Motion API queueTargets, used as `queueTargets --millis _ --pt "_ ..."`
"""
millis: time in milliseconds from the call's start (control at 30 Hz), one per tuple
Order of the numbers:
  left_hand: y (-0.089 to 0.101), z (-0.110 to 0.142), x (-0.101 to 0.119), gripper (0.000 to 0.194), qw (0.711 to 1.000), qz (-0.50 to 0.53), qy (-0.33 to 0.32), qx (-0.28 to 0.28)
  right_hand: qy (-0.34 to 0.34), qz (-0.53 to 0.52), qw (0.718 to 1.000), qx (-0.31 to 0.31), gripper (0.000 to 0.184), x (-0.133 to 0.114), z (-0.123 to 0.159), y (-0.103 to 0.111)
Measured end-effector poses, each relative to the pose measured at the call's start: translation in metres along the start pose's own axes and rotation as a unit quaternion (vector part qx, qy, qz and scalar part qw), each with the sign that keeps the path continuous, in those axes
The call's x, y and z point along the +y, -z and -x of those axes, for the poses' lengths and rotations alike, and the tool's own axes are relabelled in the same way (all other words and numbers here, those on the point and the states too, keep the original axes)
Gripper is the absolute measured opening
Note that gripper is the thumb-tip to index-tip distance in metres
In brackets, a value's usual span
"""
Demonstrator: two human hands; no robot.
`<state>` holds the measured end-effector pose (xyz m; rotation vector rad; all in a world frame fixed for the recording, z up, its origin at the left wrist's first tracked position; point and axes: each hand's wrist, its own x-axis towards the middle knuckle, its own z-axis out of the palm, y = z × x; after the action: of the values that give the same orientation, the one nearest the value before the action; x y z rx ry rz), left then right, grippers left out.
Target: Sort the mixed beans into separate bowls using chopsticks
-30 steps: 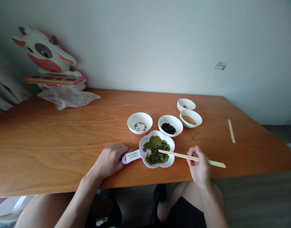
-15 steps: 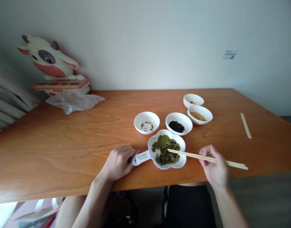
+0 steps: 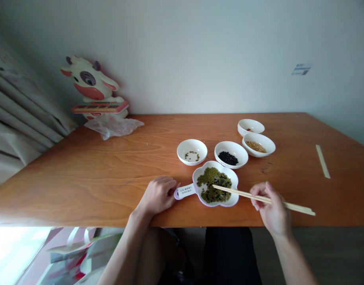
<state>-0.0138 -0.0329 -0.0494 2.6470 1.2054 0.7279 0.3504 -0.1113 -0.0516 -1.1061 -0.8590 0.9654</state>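
Note:
A white flower-shaped dish (image 3: 235, 178) with a lilac rim holds green beans (image 3: 210, 174) mixed with black ones. Its labelled handle (image 3: 186, 191) points left. My left hand (image 3: 161, 194) rests on the table with curled fingers closed at the handle's end. In my right hand (image 3: 272, 208) is a pair of chopsticks (image 3: 244, 194), gripped past the middle. The chopstick tips lie close together over the beans; whether they pinch one is too small to tell. Behind the dish stand a bowl with a few green beans (image 3: 192, 163) and a bowl of black beans (image 3: 231, 166).
Farther right are a bowl of tan beans (image 3: 267, 150) and a bowl with a few reddish pieces (image 3: 251, 123). A paper chopstick sleeve (image 3: 323, 161) lies at right. A cow toy keyboard (image 3: 95, 89) and a clear plastic bag (image 3: 115, 126) occupy the back left.
The whole view has shifted, so the table's things appear farther right. The chopstick tips have moved slightly left within the dish, still over the beans. Both hands keep their holds.

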Motion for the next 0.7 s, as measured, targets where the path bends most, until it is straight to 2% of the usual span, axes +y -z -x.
queueTargets --millis 200,500,600,700 --pt "0.0 0.001 0.001 0.041 1.0 0.009 0.011 -0.007 0.007 -0.005 1.0 0.0 0.051 -0.002 0.001 -0.001" --pt "0.004 0.009 0.0 0.037 0.998 0.018 0.006 -0.059 0.039 -0.052 0.996 0.065 0.048 0.0 0.004 -0.005" --pt "0.007 0.009 0.0 0.033 0.996 0.014 -0.012 -0.086 0.035 -0.045 0.997 0.052 0.05 -0.001 0.007 -0.008" --pt "0.01 0.009 0.002 0.024 0.991 0.026 0.003 -0.129 0.028 -0.036 0.998 0.031 0.053 0.0 0.009 -0.008"
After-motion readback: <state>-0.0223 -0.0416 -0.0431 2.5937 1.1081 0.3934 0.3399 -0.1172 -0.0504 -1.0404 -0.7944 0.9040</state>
